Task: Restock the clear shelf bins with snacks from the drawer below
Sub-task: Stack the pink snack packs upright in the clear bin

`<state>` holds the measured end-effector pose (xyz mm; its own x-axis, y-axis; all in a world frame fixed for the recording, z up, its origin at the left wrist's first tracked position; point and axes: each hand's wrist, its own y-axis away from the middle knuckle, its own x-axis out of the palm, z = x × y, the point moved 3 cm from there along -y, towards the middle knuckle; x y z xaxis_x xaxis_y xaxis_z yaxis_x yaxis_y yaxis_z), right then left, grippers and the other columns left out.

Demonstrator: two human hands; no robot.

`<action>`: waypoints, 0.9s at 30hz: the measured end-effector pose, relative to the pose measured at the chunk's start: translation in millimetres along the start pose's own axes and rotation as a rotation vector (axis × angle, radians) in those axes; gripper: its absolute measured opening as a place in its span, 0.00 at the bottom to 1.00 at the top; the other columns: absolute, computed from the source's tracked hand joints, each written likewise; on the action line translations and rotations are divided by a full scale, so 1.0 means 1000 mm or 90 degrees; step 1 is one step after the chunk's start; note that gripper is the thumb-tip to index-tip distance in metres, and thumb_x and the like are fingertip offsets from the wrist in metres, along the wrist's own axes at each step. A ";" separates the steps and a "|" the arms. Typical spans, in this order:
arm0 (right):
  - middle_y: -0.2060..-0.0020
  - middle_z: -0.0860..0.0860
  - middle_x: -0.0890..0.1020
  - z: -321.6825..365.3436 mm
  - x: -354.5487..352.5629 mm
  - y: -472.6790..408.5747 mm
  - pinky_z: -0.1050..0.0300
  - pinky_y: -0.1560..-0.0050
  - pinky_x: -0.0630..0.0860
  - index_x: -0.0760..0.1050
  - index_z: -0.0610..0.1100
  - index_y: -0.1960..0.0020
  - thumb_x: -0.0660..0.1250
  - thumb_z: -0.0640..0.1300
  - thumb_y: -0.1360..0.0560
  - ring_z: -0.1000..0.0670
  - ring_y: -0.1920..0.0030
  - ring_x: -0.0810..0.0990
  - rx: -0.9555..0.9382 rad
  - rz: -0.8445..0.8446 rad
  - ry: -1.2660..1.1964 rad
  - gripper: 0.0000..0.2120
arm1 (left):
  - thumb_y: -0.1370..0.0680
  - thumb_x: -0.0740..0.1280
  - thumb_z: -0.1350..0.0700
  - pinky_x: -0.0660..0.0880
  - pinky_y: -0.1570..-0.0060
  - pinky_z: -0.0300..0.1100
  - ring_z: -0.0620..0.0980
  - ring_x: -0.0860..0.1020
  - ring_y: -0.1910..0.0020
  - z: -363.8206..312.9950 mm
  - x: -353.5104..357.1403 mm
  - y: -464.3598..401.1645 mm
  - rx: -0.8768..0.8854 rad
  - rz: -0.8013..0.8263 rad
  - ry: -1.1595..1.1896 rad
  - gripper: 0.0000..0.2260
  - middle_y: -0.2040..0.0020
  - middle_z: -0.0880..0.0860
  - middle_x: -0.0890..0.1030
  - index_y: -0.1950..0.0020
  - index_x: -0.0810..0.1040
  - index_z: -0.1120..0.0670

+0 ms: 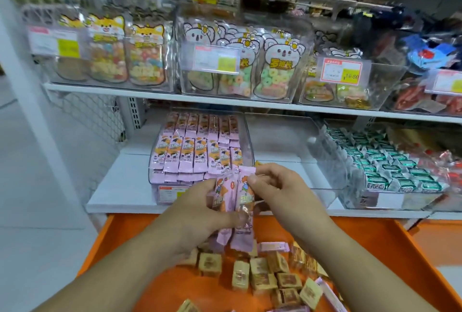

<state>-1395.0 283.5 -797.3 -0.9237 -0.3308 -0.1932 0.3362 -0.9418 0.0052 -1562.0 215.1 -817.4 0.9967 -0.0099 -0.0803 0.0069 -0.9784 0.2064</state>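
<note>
Both hands grip the pink snack packets (235, 201) just in front of the pink-stocked clear bin (200, 151), left hand (200, 211) around the lower stack, right hand (277, 186) pinching the tops, long axes upright, over the orange drawer (375, 249).

A shop: white shelves (225, 101) carry clear bins (310, 44) of packaged snacks (275, 71), each fronted by a price tag (341, 71), above an orange stock drawer (425, 261).
</note>
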 end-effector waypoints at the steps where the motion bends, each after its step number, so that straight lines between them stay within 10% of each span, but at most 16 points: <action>1: 0.56 0.51 0.81 0.003 0.004 -0.003 0.44 0.54 0.85 0.78 0.46 0.40 0.72 0.43 0.20 0.49 0.63 0.83 0.005 0.003 0.002 0.09 | 0.28 0.81 0.58 0.84 0.61 0.50 0.51 0.87 0.53 -0.003 -0.006 -0.004 0.004 -0.016 -0.003 0.20 0.51 0.49 0.88 0.39 0.81 0.44; 4: 0.39 0.54 0.78 0.005 0.012 -0.012 0.57 0.55 0.83 0.69 0.53 0.29 0.75 0.37 0.23 0.55 0.54 0.86 -0.020 0.052 0.009 0.28 | 0.27 0.80 0.58 0.79 0.68 0.42 0.50 0.87 0.57 -0.009 -0.019 -0.013 0.042 -0.062 -0.001 0.17 0.54 0.49 0.88 0.41 0.82 0.48; 9: 0.38 0.67 0.74 0.003 0.021 -0.019 0.58 0.51 0.83 0.64 0.64 0.26 0.80 0.33 0.30 0.54 0.46 0.83 -0.105 0.169 0.147 0.45 | 0.25 0.78 0.56 0.78 0.66 0.39 0.44 0.86 0.58 -0.012 -0.029 -0.027 0.063 -0.098 0.005 0.16 0.56 0.45 0.88 0.40 0.81 0.47; 16: 0.28 0.71 0.64 0.000 0.024 -0.029 0.60 0.45 0.81 0.73 0.61 0.27 0.84 0.37 0.33 0.55 0.41 0.79 -0.174 0.131 0.200 0.41 | 0.29 0.79 0.39 0.84 0.50 0.49 0.37 0.83 0.51 -0.012 -0.032 -0.030 0.064 -0.127 -0.054 0.19 0.51 0.36 0.85 0.41 0.79 0.40; 19: 0.30 0.70 0.68 -0.002 0.018 -0.031 0.59 0.43 0.80 0.75 0.62 0.31 0.84 0.36 0.34 0.54 0.41 0.79 -0.165 0.093 0.155 0.39 | 0.27 0.79 0.44 0.79 0.53 0.40 0.30 0.80 0.59 -0.014 -0.034 -0.029 0.053 -0.113 -0.057 0.14 0.59 0.33 0.83 0.48 0.78 0.40; 23: 0.30 0.66 0.70 -0.007 0.012 -0.030 0.61 0.45 0.79 0.76 0.58 0.29 0.85 0.40 0.34 0.56 0.46 0.80 -0.139 0.084 0.132 0.38 | 0.30 0.83 0.50 0.76 0.33 0.45 0.39 0.80 0.39 -0.014 -0.036 -0.026 0.035 -0.077 -0.019 0.37 0.40 0.41 0.82 0.24 0.71 0.47; 27: 0.30 0.65 0.70 -0.012 0.008 -0.029 0.62 0.44 0.79 0.74 0.57 0.26 0.84 0.41 0.32 0.59 0.46 0.79 -0.122 0.080 0.138 0.38 | 0.27 0.80 0.56 0.80 0.45 0.36 0.35 0.82 0.46 -0.016 -0.029 -0.019 0.054 -0.072 -0.025 0.27 0.46 0.38 0.84 0.32 0.75 0.41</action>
<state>-1409.5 308.9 -810.5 -0.8189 -0.4035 -0.4081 0.4926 -0.8591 -0.1391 -1590.1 237.1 -803.2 0.9860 0.0951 -0.1369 0.1107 -0.9876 0.1111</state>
